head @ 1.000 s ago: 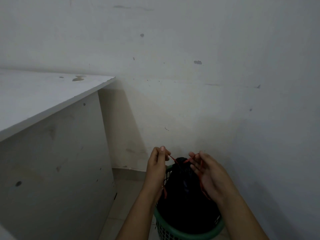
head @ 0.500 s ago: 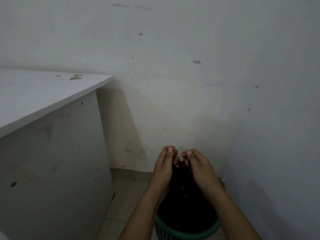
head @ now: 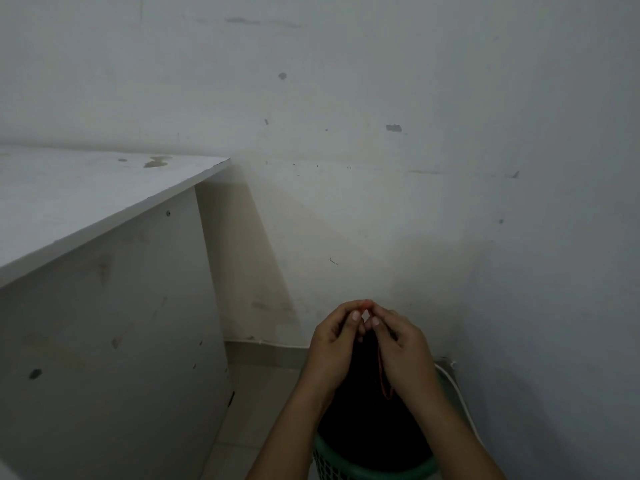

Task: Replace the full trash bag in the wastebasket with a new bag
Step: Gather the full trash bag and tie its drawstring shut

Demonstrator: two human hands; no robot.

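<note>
Walls (head: 381, 98) of pale, scuffed plaster meet in a corner and carry scattered dark marks. At the left stands a white laminate desk (head: 86, 195) with a flat top and a plain side panel, both stained and chipped; nothing rests on the visible part of its top.

In the corner, between the desk and the right wall, a green plastic wastebasket (head: 349, 464) with a rounded rim and a lattice wall sits on the tiled floor (head: 256, 403). This position probably keeps it clear of foot traffic. A thin white cable (head: 460, 389) runs along the floor just beside it on the right.

The full trash bag (head: 370, 427), of thin black film, is seated in the wastebasket and rises above the rim, tapering to a gathered neck. The gathered shape indicates that the mouth is drawn closed for removal.

The left hand (head: 332, 344) and the right hand (head: 401, 344) are raised above the neck with fingertips meeting. Both hands pinch the red drawstring (head: 382, 379) between thumb and forefinger; a slack loop of it hangs below the right hand against the bag. The close, narrow grip suits knot tying, which appears to be the step in hand. Whether a knot is complete cannot be determined, as the fingers cover it.

No new bag is in view.
</note>
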